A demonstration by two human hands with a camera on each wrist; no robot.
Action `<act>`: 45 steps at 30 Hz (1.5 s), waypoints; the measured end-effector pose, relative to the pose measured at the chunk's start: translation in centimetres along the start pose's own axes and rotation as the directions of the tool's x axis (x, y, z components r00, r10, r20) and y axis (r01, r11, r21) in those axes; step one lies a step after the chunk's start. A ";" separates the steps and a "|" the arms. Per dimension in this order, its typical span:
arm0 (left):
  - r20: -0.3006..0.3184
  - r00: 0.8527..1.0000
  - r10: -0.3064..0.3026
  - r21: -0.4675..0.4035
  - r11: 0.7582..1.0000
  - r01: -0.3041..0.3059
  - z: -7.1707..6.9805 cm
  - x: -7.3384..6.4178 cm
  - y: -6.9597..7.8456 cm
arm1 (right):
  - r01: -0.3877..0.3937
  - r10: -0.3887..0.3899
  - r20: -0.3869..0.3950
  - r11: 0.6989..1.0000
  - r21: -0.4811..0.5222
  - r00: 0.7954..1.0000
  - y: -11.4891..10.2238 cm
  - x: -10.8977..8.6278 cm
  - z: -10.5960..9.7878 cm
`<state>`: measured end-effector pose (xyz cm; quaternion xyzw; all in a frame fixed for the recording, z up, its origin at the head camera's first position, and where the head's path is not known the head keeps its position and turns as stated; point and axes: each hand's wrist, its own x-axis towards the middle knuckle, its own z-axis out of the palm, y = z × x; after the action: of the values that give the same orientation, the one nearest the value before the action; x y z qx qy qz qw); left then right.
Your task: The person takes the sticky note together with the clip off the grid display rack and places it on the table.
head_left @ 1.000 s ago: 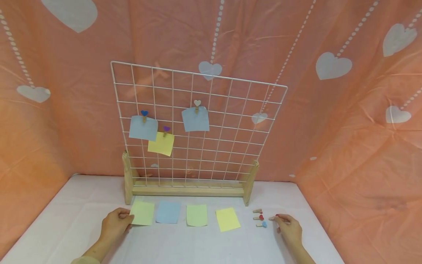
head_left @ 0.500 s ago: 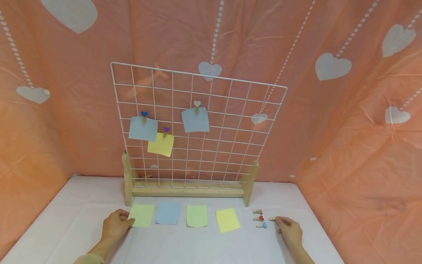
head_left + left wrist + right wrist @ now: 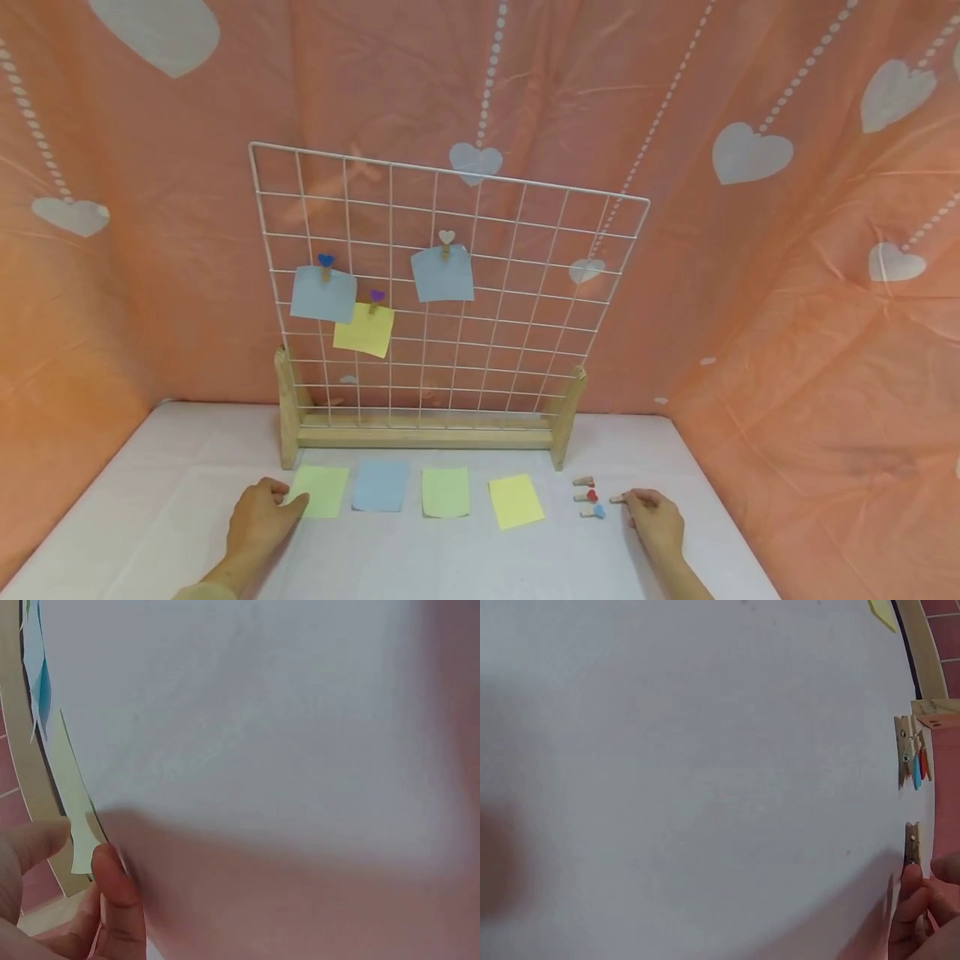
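Notes (image 3: 382, 485), four on table (image 3: 420, 558), three on far rack (image 3: 425, 437), left hand (image 3: 258, 521) at leftmost note (image 3: 326, 492), grip unclear, right hand (image 3: 655, 520) pinching one clip (image 3: 913, 846) right of three others (image 3: 587, 497), spring clear only in right wrist view.

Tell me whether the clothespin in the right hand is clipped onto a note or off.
Off: the right hand pinches the clothespin beside three loose clothespins, and both views of its exposed end show no note there.
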<state>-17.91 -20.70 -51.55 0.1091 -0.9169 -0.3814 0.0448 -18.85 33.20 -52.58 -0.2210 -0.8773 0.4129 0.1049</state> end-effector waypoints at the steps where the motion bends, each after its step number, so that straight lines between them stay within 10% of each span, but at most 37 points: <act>1: -0.004 1.000 -0.002 -0.003 1.000 0.002 -0.1 0.0 0.1 | 0.010 -0.010 -0.006 1.000 0.002 1.000 -0.1 0.0 0.0; 22: -0.232 0.958 0.169 -0.110 0.974 -0.198 -2.3 1.5 5.7 | 0.306 -0.302 -0.048 0.941 0.141 0.952 -9.3 0.3 2.8; 45: -0.306 0.939 0.157 -0.279 0.928 -0.246 -2.9 1.9 12.4 | 0.624 -0.635 0.019 0.765 0.157 0.773 -22.3 -0.6 0.5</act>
<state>-21.34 -14.66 -40.76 0.0573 -0.8356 -0.4959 0.2294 -25.20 20.05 -35.70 0.1088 -0.8721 0.4226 0.2213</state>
